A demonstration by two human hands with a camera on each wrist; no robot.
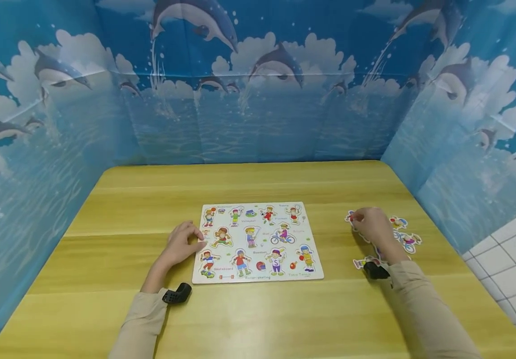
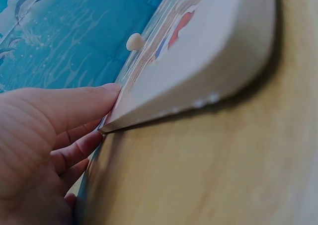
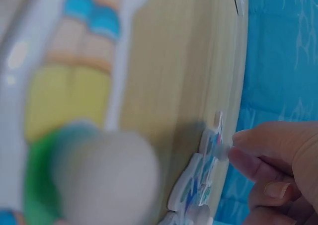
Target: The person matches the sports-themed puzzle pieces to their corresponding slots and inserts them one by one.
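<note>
A white peg puzzle board [image 1: 258,243] with cartoon sports figures lies flat in the middle of the wooden table [image 1: 258,184]. My left hand [image 1: 195,239] rests at the board's left edge. In the left wrist view the thumb and fingers [image 2: 94,96] of that hand touch the rim of the board [image 2: 208,51], near a white peg [image 2: 133,40]. My right hand [image 1: 360,218] is over loose pieces to the right of the board. There, finger and thumb [image 3: 248,153] pinch the small peg of a flat puzzle piece [image 3: 198,183] that lies on the table.
More loose pieces [image 1: 405,237] lie beside and under my right hand, one [image 1: 362,262] near the wrist. A blurred piece with a round peg [image 3: 109,180] fills the near right wrist view. A blue dolphin backdrop [image 1: 258,99] walls in three sides; tiled floor [image 1: 509,269] shows at right.
</note>
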